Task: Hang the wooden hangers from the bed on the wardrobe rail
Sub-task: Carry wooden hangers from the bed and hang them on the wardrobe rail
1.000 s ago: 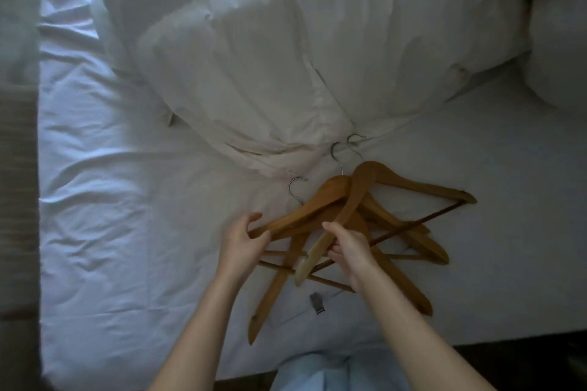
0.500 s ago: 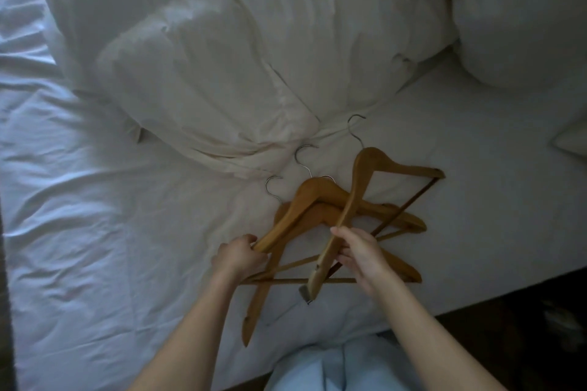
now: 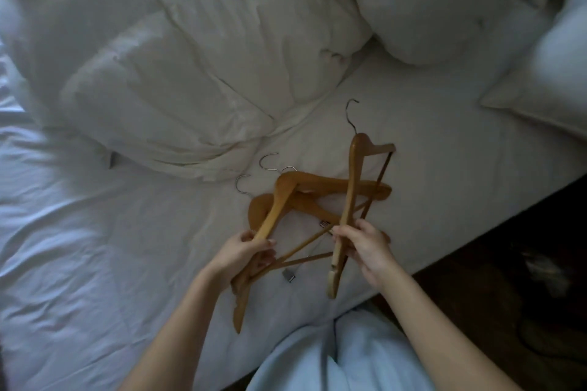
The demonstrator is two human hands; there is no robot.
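Several wooden hangers with metal hooks lie tangled on the white bed sheet (image 3: 95, 247). My right hand (image 3: 365, 247) grips one arm of a hanger (image 3: 351, 187) that stands nearly upright, its hook pointing away from me. My left hand (image 3: 241, 252) grips the arm of a second hanger (image 3: 286, 190), which lies across the others. At least one more hanger (image 3: 260, 206) rests flat beneath them, its lower arm reaching toward the bed edge. A small metal clip (image 3: 289, 276) lies on the sheet between my hands. The wardrobe rail is out of view.
A bunched white duvet (image 3: 190, 73) and pillows (image 3: 540, 73) fill the far side of the bed. The bed edge runs diagonally at the right, with dark floor (image 3: 508, 263) beyond it. My light blue clothing (image 3: 349, 359) shows at the bottom.
My right hand has swung its hanger up and to the right, away from the pile. My left hand has closed on the second hanger's arm. The view has shifted left.
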